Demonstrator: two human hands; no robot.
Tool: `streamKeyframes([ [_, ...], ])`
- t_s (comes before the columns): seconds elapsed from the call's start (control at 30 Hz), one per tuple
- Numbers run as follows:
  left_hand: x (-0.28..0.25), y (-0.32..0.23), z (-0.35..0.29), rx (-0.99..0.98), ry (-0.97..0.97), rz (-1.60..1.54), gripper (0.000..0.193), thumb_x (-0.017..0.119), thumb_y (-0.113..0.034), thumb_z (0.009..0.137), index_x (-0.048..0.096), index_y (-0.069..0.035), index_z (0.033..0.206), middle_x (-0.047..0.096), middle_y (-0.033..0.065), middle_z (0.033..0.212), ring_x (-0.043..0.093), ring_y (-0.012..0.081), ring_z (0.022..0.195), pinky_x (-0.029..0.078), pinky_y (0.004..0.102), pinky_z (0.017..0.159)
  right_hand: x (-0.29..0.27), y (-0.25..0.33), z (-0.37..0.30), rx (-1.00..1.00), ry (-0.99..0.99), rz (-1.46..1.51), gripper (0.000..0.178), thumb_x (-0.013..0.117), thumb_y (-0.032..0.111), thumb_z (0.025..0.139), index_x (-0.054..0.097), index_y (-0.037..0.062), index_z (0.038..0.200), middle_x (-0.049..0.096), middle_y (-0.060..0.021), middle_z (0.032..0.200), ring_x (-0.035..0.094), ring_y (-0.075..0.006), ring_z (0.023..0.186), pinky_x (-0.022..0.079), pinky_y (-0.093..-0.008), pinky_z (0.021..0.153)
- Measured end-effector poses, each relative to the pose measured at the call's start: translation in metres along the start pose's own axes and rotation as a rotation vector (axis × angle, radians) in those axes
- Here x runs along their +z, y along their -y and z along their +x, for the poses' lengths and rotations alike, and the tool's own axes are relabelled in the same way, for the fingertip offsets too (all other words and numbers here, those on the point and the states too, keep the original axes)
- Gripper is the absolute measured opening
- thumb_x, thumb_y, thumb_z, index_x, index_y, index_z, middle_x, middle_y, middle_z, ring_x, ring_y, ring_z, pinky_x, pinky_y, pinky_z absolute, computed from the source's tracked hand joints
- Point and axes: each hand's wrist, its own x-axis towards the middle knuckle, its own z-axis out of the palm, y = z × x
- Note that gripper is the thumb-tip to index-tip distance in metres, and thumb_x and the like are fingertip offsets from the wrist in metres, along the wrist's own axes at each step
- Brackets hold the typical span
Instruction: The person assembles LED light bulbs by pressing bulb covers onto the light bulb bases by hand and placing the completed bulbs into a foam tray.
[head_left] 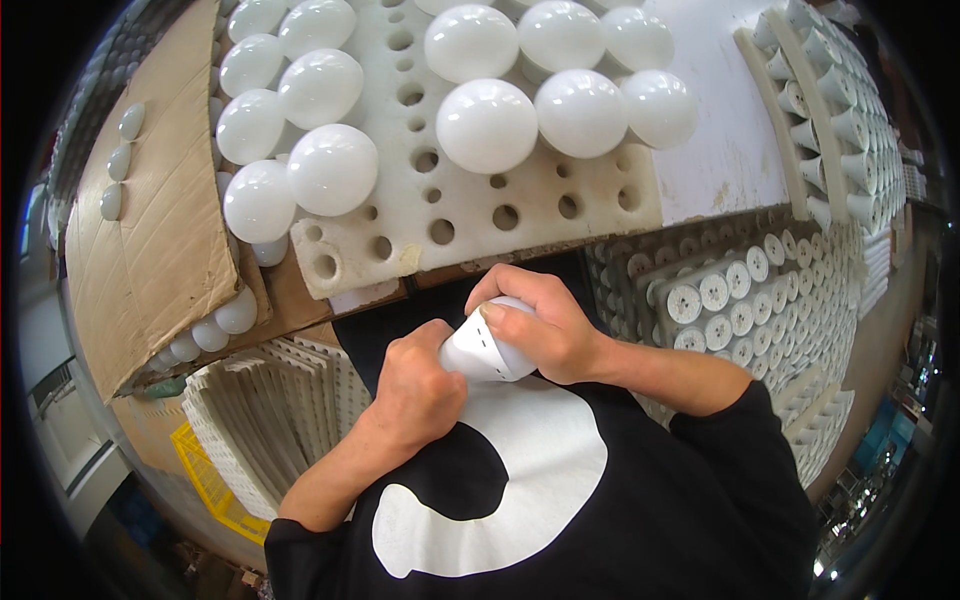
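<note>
Close to my chest, a white light bulb [484, 352] lies tilted between both hands. Its rounded dome end is in the grip of my right hand [553, 327], the thumb pressed over it. My left hand [418, 378] closes round the narrower base end, which its fingers hide. Small dark marks show on the bulb's white body. Just beyond my hands is the near edge of a white foam board with round holes [470, 215], where several white bulbs [486, 126] stand dome up.
On the left, a cardboard box [150, 220] has bulbs along its edges. Below it, stacked white perforated boards [250, 410] stand beside a yellow crate [205, 480]. To the right are trays of white bulb housings [740, 285], and further rows of cone-shaped white housings [850, 125] stand at the far right.
</note>
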Motion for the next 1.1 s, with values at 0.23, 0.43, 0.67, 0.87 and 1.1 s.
streamKeyframes([
  [0.23, -0.032, 0.025, 0.007, -0.631, 0.469, -0.564, 0.026, 0.042, 0.000, 0.060, 0.064, 0.012, 0.065, 0.053, 0.0157, 0.049, 0.054, 0.0171, 0.050, 0.048, 0.0344, 0.053, 0.002, -0.008, 0.005, -0.355, 0.149, -0.055, 0.060, 0.066, 0.033, 0.074, 0.054, -0.0038, 0.119, 0.061, -0.0151, 0.104, 0.060, -0.0221, 0.091, 0.049, -0.0321, 0.081],
  [0.43, -0.023, 0.038, -0.019, -0.321, 0.133, -0.160, 0.027, 0.047, 0.004, 0.063, 0.064, 0.013, 0.082, 0.058, 0.0270, 0.064, 0.059, 0.0462, 0.066, 0.050, 0.0430, 0.065, 0.004, 0.004, 0.002, 0.099, 0.261, 0.066, 0.082, 0.075, 0.030, 0.077, 0.033, 0.0002, 0.141, 0.052, -0.0140, 0.124, 0.054, -0.0219, 0.112, 0.045, -0.0354, 0.097],
  [0.67, -0.028, 0.050, -0.011, -0.688, 0.371, -0.690, 0.023, 0.043, 0.003, 0.066, 0.062, 0.015, 0.066, 0.058, 0.0137, 0.053, 0.054, 0.0214, 0.045, 0.046, 0.0345, 0.045, 0.008, -0.003, 0.001, -0.023, 0.347, -0.083, 0.084, 0.075, 0.030, 0.081, 0.027, 0.0011, 0.144, 0.048, -0.0154, 0.129, 0.050, -0.0226, 0.118, 0.043, -0.0367, 0.100],
  [0.87, 0.004, 0.069, -0.044, -0.231, -0.112, -0.085, 0.016, 0.052, 0.003, 0.071, 0.064, 0.011, 0.079, 0.061, 0.0281, 0.081, 0.058, 0.0442, 0.061, 0.051, 0.0439, 0.061, 0.022, -0.008, 0.005, -0.205, 0.277, -0.269, 0.069, 0.061, 0.028, 0.091, 0.026, 0.0017, 0.145, 0.038, -0.0210, 0.135, 0.041, -0.0322, 0.123, 0.033, -0.0411, 0.105],
  [1.1, -0.002, 0.062, -0.047, 0.007, -0.257, 0.046, 0.008, 0.060, 0.003, 0.062, 0.054, 0.004, 0.066, 0.054, 0.0214, 0.070, 0.056, 0.0389, 0.055, 0.049, 0.0450, 0.052, 0.037, -0.009, 0.012, -0.172, 0.192, -0.248, 0.066, 0.059, 0.025, 0.092, 0.026, 0.0002, 0.144, 0.038, -0.0210, 0.136, 0.047, -0.0290, 0.117, 0.042, -0.0363, 0.097],
])
